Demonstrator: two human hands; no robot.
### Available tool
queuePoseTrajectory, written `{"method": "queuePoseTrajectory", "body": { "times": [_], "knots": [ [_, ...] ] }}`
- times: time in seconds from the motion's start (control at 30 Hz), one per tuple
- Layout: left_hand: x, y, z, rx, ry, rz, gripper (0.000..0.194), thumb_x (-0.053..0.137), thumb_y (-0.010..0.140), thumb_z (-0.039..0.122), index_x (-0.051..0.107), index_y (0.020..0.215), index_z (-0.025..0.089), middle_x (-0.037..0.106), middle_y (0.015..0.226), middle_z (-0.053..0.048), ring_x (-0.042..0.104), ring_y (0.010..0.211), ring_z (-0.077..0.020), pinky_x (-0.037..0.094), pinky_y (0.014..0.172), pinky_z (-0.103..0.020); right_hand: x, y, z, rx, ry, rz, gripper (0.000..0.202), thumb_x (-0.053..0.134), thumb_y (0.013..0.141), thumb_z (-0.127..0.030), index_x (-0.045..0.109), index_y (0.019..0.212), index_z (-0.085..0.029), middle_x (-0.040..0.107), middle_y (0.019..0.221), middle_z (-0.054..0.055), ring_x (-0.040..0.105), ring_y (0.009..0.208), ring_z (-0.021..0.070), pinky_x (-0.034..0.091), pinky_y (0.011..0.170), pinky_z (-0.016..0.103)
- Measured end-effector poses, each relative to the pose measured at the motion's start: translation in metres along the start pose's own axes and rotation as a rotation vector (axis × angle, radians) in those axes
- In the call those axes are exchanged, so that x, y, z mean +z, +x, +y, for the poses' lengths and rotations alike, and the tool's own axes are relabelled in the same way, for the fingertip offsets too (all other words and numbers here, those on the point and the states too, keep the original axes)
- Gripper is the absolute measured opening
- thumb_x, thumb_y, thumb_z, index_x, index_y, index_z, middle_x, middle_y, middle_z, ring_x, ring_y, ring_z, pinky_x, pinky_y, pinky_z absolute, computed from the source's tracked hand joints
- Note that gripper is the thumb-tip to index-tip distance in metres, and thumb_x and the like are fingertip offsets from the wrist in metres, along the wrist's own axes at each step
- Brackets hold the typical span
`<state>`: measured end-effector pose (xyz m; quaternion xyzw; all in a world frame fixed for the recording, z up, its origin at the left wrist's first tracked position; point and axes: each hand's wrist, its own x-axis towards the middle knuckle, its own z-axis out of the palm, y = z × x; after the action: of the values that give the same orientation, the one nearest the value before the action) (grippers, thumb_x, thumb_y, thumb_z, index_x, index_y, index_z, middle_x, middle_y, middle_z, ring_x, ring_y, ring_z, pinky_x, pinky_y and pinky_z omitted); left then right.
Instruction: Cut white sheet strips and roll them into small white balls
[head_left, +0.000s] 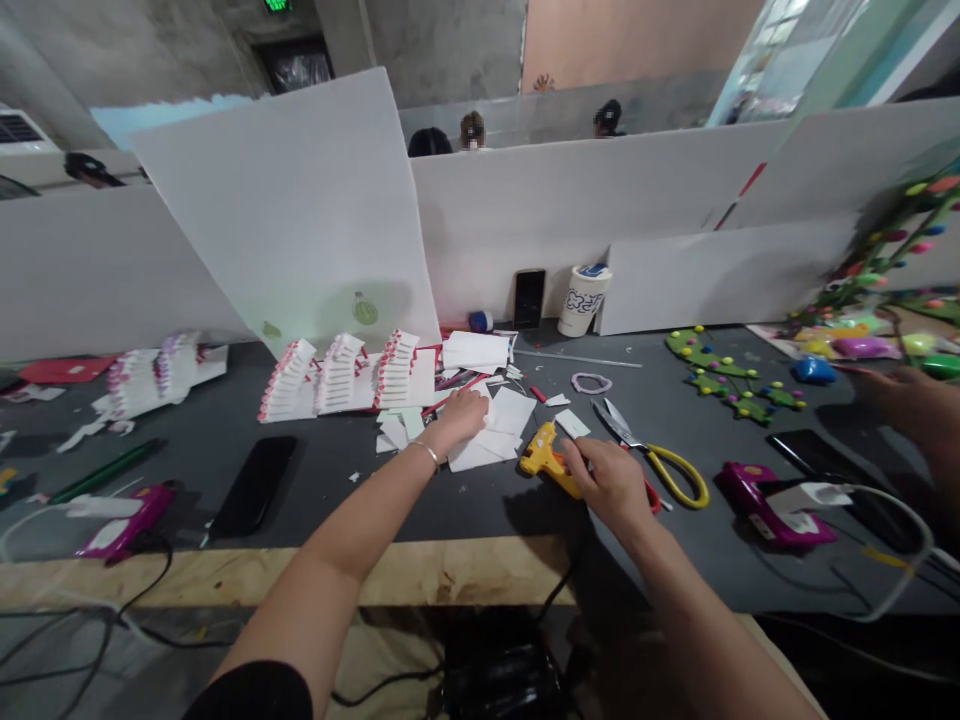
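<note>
My left hand [463,415] reaches into a pile of white paper pieces [487,450], its fingers curled down and together; what is between the fingertips is hidden. Under my right hand [611,485] lies a yellow hot glue gun [541,450], the fingers wrapped round its rear part, nozzle side to the left. Close to that hand are scissors with yellow handles [679,475]. A small white card [572,424] lies just beyond the glue gun. Left of the pile stand fanned rows of white strips with pink-red tips [345,375] on white card.
A black phone [255,485] and purple power sockets [776,505] flank my arms. At the back are a paper cup [584,300], another phone [529,298] and a tall white board [300,210]. A co-worker's hand [900,400] is at right, near green leaf pieces with coloured balls [712,368].
</note>
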<state>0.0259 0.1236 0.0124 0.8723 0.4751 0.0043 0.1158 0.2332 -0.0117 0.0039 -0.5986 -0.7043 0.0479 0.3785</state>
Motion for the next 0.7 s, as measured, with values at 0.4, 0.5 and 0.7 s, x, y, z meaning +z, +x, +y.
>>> {"method": "queuePoseTrajectory", "body": {
  "times": [0.4,0.5,0.7],
  "knots": [
    [-0.038,-0.041,0.029,0.179,-0.353,0.027,0.016,0.053,0.085,0.029,0.055,0.097,0.018,0.063,0.094,-0.003,0.059,0.084,-0.0166,0.047,0.075,-0.027,0.025,0.000,-0.005,0.211,0.520,-0.040,0.054,0.047,0.086,-0.054,0.049,0.127,-0.018,0.066,0.108,0.013,0.065,0.084,0.0214,0.051,0.058,0.030],
    [-0.029,-0.075,0.045,0.246,-0.445,0.001,0.017,0.055,0.085,0.031,0.054,0.095,0.018,0.063,0.091,-0.001,0.059,0.081,-0.0142,0.047,0.073,-0.024,0.030,-0.001,-0.006,0.229,0.615,-0.131,0.057,0.050,0.083,-0.057,0.055,0.124,-0.018,0.070,0.094,0.009,0.066,0.074,0.0197,0.052,0.054,0.029],
    [0.001,-0.144,0.041,0.074,-0.462,0.175,0.026,0.057,0.085,0.037,0.055,0.103,0.018,0.063,0.087,0.001,0.058,0.075,-0.0144,0.045,0.065,-0.024,0.033,-0.021,-0.021,0.155,0.604,-0.231,0.040,0.061,0.076,-0.057,0.069,0.080,-0.018,0.066,0.065,0.002,0.057,0.057,0.0154,0.045,0.051,0.026]
  ]
}}
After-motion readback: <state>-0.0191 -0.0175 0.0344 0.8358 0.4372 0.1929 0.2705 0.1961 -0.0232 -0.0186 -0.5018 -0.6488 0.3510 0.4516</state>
